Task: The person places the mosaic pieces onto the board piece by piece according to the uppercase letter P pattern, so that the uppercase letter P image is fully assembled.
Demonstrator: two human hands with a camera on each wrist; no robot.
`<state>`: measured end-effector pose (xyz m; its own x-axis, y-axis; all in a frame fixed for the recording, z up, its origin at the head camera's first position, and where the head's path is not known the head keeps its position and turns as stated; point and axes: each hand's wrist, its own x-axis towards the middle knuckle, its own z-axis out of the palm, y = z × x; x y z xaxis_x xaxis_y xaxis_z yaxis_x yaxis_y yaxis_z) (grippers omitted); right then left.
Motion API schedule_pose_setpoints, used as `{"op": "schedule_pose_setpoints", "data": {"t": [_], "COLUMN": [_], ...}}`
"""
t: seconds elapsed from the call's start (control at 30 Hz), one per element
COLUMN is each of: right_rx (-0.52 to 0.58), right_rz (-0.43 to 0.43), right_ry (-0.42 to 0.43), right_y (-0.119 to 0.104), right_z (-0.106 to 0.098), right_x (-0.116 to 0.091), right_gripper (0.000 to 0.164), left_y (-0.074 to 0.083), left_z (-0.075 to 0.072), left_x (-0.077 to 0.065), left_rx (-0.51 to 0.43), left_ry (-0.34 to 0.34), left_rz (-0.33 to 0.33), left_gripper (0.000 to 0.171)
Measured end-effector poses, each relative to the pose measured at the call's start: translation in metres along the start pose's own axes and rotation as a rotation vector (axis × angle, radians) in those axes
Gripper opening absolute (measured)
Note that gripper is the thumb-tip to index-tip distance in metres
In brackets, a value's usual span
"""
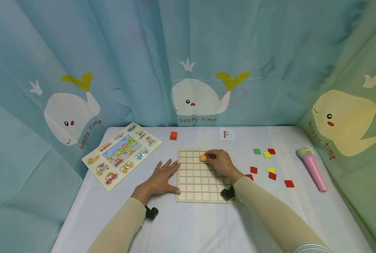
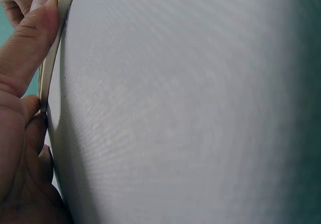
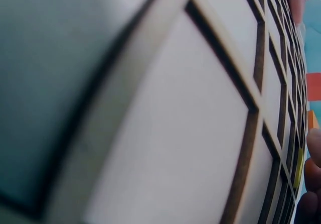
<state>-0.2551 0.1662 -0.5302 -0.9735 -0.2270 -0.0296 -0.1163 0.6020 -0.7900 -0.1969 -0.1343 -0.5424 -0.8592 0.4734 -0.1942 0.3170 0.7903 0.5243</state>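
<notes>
A wooden grid board [image 1: 191,196] with square recessed cells lies flat on the table. Between thumb and fingers, my right hand [image 1: 221,163] pinches a small orange square tile [image 1: 203,158] over the board's upper rows. In the right wrist view the orange tile [image 3: 312,119] shows at the fingertips, with a yellow tile [image 3: 299,169] low in the grid beside them. My left hand [image 1: 160,178] rests spread at the board's left edge, its thumb [image 2: 35,43] and fingers along the side in the left wrist view.
Red tiles [image 1: 289,183], yellow tiles [image 1: 267,155] and a green tile [image 1: 257,151] lie scattered right of the board. A pink toy microphone [image 1: 315,172] is at far right. Behind are an orange-red cube [image 1: 173,135] and a pattern card [image 1: 227,134]; a picture puzzle [image 1: 121,154] lies left.
</notes>
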Motion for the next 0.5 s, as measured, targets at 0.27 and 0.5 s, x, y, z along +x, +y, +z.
{"op": "schedule_pose_setpoints", "data": {"t": [0.27, 0.5], "right_rx": [-0.039, -0.054], "right_rz": [0.008, 0.013], "right_ry": [-0.027, -0.038], "right_y": [-0.0004, -0.0009], "right_z": [0.0006, 0.0009], "right_x": [-0.0003, 0.0002], "right_gripper": [0.025, 0.026], "left_y": [0.0018, 0.0022], "left_z": [-0.0018, -0.0025], "left_x": [-0.0008, -0.0013], "left_rx": [0.001, -0.005], "left_ry": [-0.001, -0.005], "left_rz": [0.003, 0.003], "left_gripper": [0.117, 0.118]}}
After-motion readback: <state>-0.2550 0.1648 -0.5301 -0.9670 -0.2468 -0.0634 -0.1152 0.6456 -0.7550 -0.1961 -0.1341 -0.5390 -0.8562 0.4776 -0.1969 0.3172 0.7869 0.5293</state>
